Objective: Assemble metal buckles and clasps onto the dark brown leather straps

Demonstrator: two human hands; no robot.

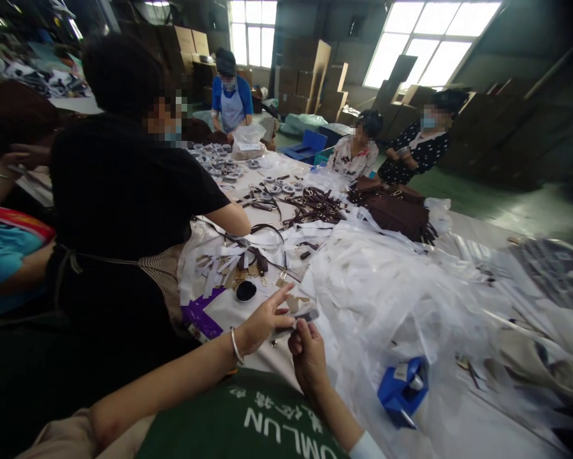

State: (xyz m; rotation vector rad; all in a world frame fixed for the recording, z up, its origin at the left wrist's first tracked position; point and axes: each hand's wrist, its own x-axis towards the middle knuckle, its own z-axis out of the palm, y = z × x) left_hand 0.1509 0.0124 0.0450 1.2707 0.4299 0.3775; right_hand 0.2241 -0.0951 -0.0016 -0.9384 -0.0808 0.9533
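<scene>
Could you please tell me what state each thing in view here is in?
Small grey item: held, seemingly in clear plastic
Right hand: pinching the item
Left hand: index finger extended, other fingers at the item
Bracelet: worn
White plastic: loosely heaped
Brown straps: piled in a tangle
Brown fabric: heaped
Blue bin: seemingly open
Cardboard boxes: stacked

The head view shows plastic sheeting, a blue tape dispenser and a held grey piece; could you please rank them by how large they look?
1. Plastic sheeting
2. Blue tape dispenser
3. Held grey piece, partly covered by fingers
</scene>
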